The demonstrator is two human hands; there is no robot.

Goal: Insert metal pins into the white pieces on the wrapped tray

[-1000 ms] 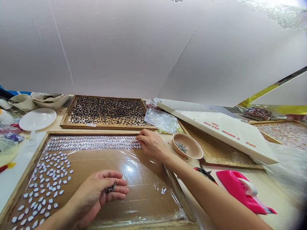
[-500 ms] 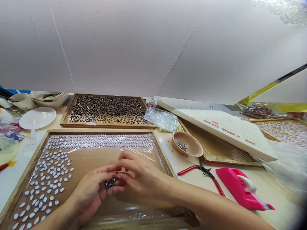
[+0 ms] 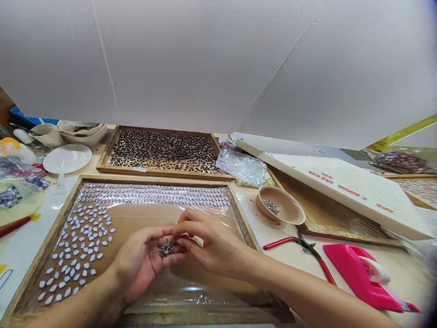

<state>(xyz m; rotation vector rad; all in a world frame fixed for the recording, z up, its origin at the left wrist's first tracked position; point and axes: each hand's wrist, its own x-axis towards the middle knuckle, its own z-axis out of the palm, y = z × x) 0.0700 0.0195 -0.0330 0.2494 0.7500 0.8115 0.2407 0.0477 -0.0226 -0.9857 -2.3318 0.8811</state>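
Observation:
My left hand [image 3: 141, 259] lies palm up over the near wooden tray [image 3: 51, 228], cupping a small heap of tiny metal pins [image 3: 166, 248] on its fingers. My right hand [image 3: 208, 243] is beside it, thumb and fingers pinched at the pile. The tray is lined with clear film and carries several pale teardrop stones [image 3: 78, 241], in neat rows along the far edge and loose on the left.
A second tray of dark beads [image 3: 160, 152] lies behind. A tan bowl with pins [image 3: 280, 207], red-handled pliers [image 3: 300, 246], a pink tape dispenser [image 3: 362, 275] and a white board [image 3: 341, 182] are to the right. White dishes [image 3: 66, 157] stand at the back left.
My right hand came back from the far row of stones to the pins in my left palm and now pinches there. The camera view shifted slightly.

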